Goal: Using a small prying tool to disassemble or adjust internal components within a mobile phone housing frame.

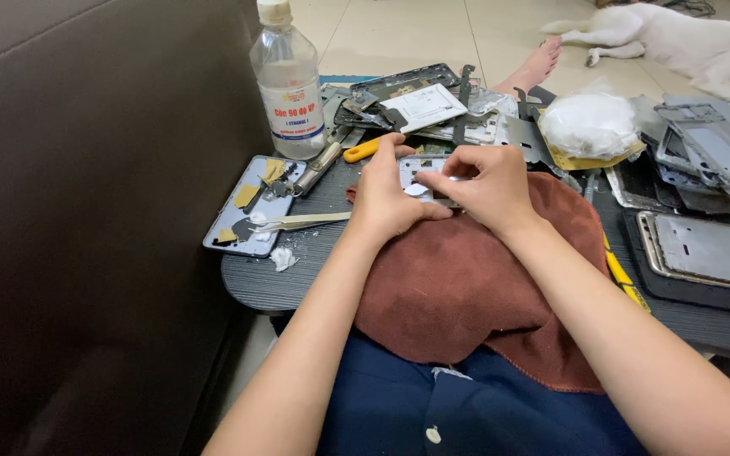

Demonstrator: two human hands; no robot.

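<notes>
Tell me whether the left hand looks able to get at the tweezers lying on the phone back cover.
Probably yes. The left hand grips the phone frame with the right hand, so it must let go first. The tweezers lie just to its left, nothing between them.

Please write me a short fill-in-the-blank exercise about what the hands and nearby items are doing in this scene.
1. Both hands, left hand and right hand, hold a metal phone frame over a ____ cloth.
2. The clear bottle stands to the ____ of the hands.
3. A white ____ lies on the floor at the upper right.

Missing words: brown; left; dog
</notes>
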